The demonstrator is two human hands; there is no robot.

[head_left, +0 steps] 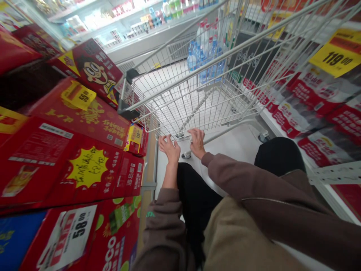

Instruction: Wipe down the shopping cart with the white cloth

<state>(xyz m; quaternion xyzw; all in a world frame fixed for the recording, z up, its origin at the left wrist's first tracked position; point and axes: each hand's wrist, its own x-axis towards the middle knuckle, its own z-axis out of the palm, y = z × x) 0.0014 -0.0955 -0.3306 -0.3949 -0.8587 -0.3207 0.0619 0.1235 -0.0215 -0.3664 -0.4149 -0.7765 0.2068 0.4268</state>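
Observation:
A grey wire shopping cart [197,77] stands tilted across the view in front of me. Low on its near end, my left hand [170,148] has its fingers bent over the bottom wire edge, the thumb standing off to the side. A little to the right, my right hand [197,143] is closed round the same lower edge; its fingertips are partly hidden. Below my hands a small caster wheel [186,154] rests on the white floor. Packs of bottled water [207,52] show through the wires, and I cannot tell whether they are in the basket or behind it.
Stacked red gift boxes [93,169] with yellow price tags line the left side. Shelves of wrapped bottle packs [293,113] run along the right under a yellow price sign [338,52]. A lit shelf case [135,32] spans the back. My knees flank the cart's near end.

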